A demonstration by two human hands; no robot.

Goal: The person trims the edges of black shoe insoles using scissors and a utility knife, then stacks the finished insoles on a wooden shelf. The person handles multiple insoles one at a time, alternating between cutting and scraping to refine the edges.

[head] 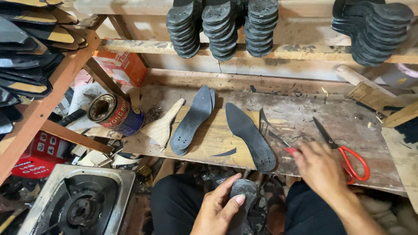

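My left hand (217, 209) is down in my lap, shut on a dark grey shoe sole (244, 189) that points away from me. My right hand (320, 167) rests at the near edge of the wooden workbench (305, 109), its fingers closed around the red handle of a small knife (278, 141) whose blade points up and left. Right beside that hand lie scissors (344, 152) with red handles. A single black insole (250, 135) lies on a pale board (213, 139), and a short stack of grey insoles (191, 119) lies to its left.
Stacks of black soles (222, 26) hang from the shelf above, with more (374, 26) at the right. An open tin can (114, 114) lies on its side at the left. A metal gas stove (80, 200) stands low left, beside a rack of dark soles (26, 56).
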